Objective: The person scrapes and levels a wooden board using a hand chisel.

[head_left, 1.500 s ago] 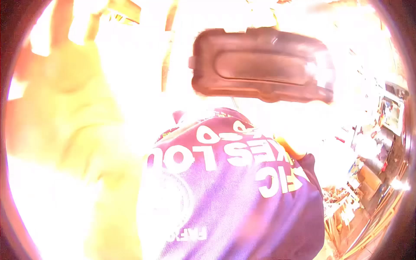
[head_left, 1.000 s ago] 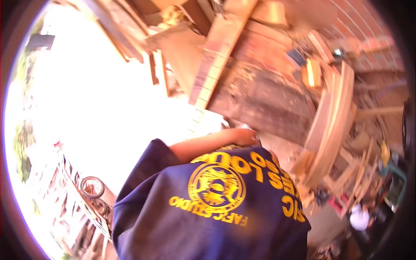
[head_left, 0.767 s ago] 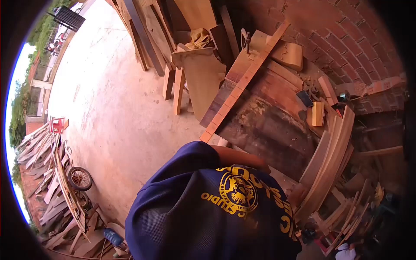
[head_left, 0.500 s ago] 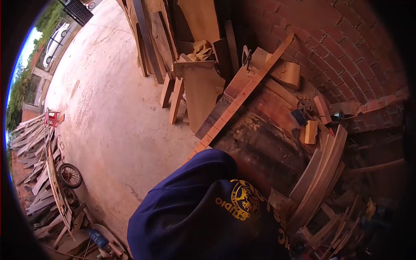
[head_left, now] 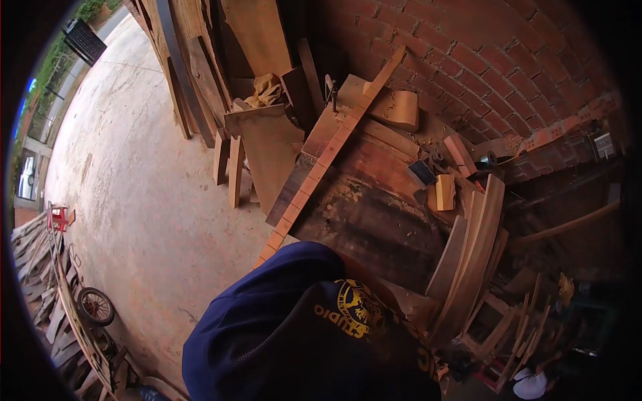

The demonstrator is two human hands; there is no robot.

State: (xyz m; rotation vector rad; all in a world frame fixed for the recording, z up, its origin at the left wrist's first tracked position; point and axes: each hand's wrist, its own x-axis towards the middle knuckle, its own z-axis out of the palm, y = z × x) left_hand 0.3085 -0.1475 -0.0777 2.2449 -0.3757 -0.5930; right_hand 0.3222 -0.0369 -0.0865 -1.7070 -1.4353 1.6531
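Navy blue shirt (head_left: 267, 334) with yellow lettering and a round yellow emblem (head_left: 360, 307); reddish-brown tabletop (head_left: 374, 214), darkening to near black, with pale tan patches; orange-brown strip (head_left: 321, 167) crossed by thin dark lines; red brick wall (head_left: 495, 73) with a grid of greyish joints; pale grey floor (head_left: 147, 174) tinged pink; yellow block (head_left: 445, 192); tan crumpled bundle (head_left: 266, 90); dark blue block (head_left: 421, 173).

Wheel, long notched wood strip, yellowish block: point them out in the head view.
Wheel (head_left: 95, 307): head view, on its hub.
Long notched wood strip (head_left: 329, 158): head view, mid-length.
Yellowish block (head_left: 446, 192): head view, middle of its visible face.
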